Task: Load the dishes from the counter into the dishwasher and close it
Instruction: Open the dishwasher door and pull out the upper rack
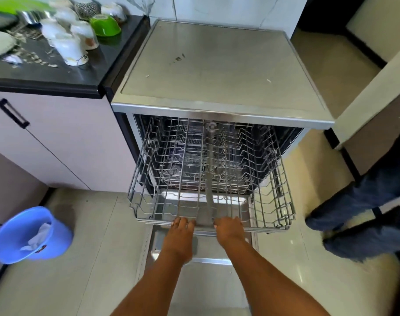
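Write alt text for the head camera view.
Both hands, left hand and right hand, grip the front rail of the empty upper rack pulled out of the open dishwasher. Cups wait on the counter.

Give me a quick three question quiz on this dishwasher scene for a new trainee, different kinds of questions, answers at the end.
1. True or false: the upper rack already holds dishes.
2. Multiple choice: where is the green bowl? A) in the rack B) upside down on the counter C) in the blue bin
3. Fill in: both the left hand and right hand grip the rack's ____ edge.

Key:
1. False; the rack is empty.
2. B
3. front
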